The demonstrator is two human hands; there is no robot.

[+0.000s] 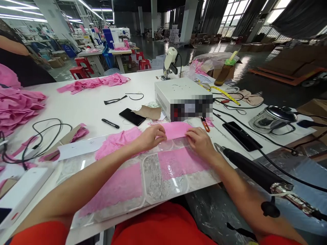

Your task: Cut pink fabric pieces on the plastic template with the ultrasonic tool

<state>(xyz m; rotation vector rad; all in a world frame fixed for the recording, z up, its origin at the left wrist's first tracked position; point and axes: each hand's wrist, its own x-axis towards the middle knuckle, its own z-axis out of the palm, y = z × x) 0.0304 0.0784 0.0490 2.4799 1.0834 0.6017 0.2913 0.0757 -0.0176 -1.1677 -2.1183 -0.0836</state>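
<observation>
Log white table (146, 76) first, seemingly chosen as shared base for tools and cloth. Next, clear sheet (153, 185) along near edge, set right in front of the body, probably for easy reach with both arms. Note pink panels (178, 163) flat at the sheet, apparently spread to avoid creases; cannot tell if under or on the plastic. Then heaped pink fabric (19, 107) at far left, likely parked out of the way. See grey box (182, 89) beyond the hands, front turned toward the worker, presumably for reading it. Mark black-handled tool (245, 166) just beside right forearm, maybe for quick grabbing. Add crumpled pink cloth (117, 143) beside left wrist. Tag left hand (152, 136) and right hand (201, 141) apart, each pinching pink piece (176, 129) between thumb and fingers at opposite ends, likely to keep it flat and straight. Locate that piece at sheet's far edge, before the box. Finish with orange-handled snips (205, 124) near right hand, marker (110, 123) farther left.
</observation>
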